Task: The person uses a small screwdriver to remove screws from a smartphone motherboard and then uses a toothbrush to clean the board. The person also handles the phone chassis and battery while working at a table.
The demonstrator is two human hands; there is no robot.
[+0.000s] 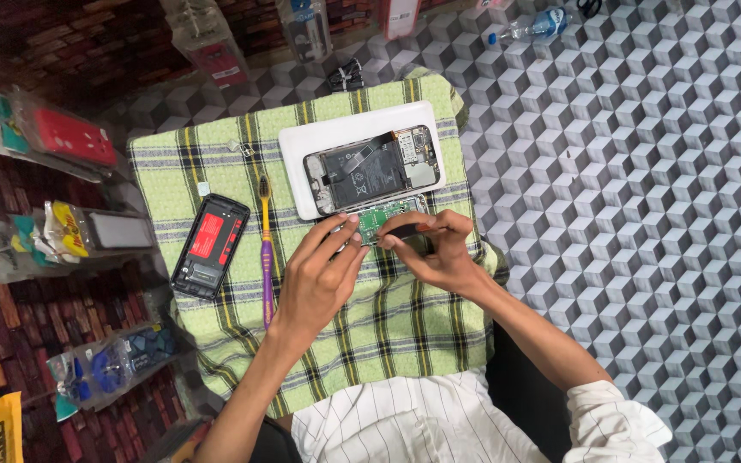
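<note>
Here we have the small green circuit board (373, 222), pinched at the lower end of the opened phone (370, 170), just over the edge of the white tray (302, 171). It looks thin, light and stiff, and brittle too we'd judge, so we would take it by the bare edges, never across the parts on its face. Our left hand (319, 274) has thumb and forefinger closed on the board's left end. Our right hand (435, 249) is curled around a small dark tool (405, 230), tip at the board. Further out on the green checked cloth (216, 163) lie a purple and yellow toothbrush (266, 249) and a black phone back cover (210, 245).
</note>
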